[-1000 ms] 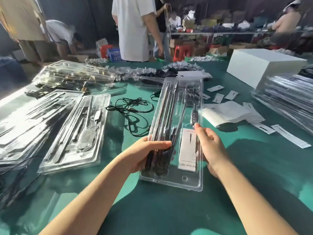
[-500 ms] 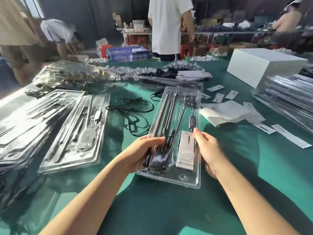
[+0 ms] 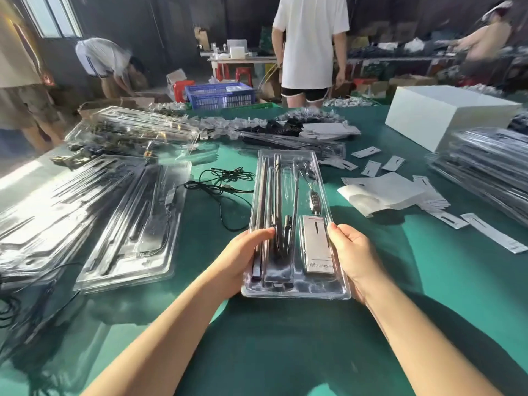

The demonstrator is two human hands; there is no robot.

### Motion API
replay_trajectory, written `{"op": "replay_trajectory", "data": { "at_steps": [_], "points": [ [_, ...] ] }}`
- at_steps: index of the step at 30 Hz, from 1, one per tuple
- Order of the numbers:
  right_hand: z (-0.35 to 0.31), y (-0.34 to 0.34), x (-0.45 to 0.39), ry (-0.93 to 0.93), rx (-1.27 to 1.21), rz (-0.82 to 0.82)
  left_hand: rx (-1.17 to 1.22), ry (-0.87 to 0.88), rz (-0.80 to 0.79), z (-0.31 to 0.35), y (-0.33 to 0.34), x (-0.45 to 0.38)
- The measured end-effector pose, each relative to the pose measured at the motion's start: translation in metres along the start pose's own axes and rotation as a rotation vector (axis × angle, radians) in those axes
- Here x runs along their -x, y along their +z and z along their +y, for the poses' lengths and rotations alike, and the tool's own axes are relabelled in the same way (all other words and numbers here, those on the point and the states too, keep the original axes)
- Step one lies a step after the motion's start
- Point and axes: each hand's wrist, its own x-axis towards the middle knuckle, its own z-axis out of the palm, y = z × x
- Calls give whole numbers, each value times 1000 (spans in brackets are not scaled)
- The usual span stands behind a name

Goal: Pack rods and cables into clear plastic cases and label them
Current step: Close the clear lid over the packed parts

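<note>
A packing workshop: stacked clear plastic cases (image 3: pixel 85 201) and labels (image 3: pixel 368 152) crowd a green worktop (image 3: pixel 285 352), cartons (image 3: pixel 405 81) behind.

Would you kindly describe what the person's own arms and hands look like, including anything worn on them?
Both forearms are bare, with no sleeve in view. The left hand and right hand wear no gloves, and no rings, watch or wristbands show.

Clear case (image 3: pixel 288 195), rods (image 3: pixel 270 201) inside
</note>
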Motion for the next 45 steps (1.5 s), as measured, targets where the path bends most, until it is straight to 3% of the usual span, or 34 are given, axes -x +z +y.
{"op": "replay_trajectory", "data": {
  "at_steps": [7,11,14,17,19,23,26,28,30,32,35,37,41,45],
  "points": [
    [-5,-2,6,47,42,8,107,13,38,-6,0,-3],
    [-14,-6,14,216,-272,-195,216,-84,27,1,0,-2],
    [-30,-15,12,154,-310,-126,325,-100,-77,4,3,1],
    [-61,-39,-4,-276,166,-6,265,117,-4,-5,9,2],
    [-80,-61,-20,-590,565,29,-14,372,119,-16,13,5],
    [-87,-83,-26,-1070,1168,-94,-652,1012,399,-20,12,12],
    [-52,-104,-19,-1441,1325,-104,-1046,1455,582,-14,11,21],
    [-29,-120,-15,-1517,1243,-137,-1128,1573,525,-13,18,28],
    [-10,-130,-12,-1484,1173,-152,-1216,1510,424,-15,26,30],
    [3,-134,-11,-1387,1130,-161,-1320,1327,360,-18,28,26],
    [13,-129,-13,-1035,1089,-245,-1556,859,173,-22,27,24],
    [16,-123,-15,-800,1099,-350,-1586,598,94,-25,20,20],
    [2,-109,-23,-560,1210,-428,-1504,506,37,-26,9,9],
    [-4,-74,-27,-648,995,-133,-1498,500,40,-23,8,7]
  ]
}}
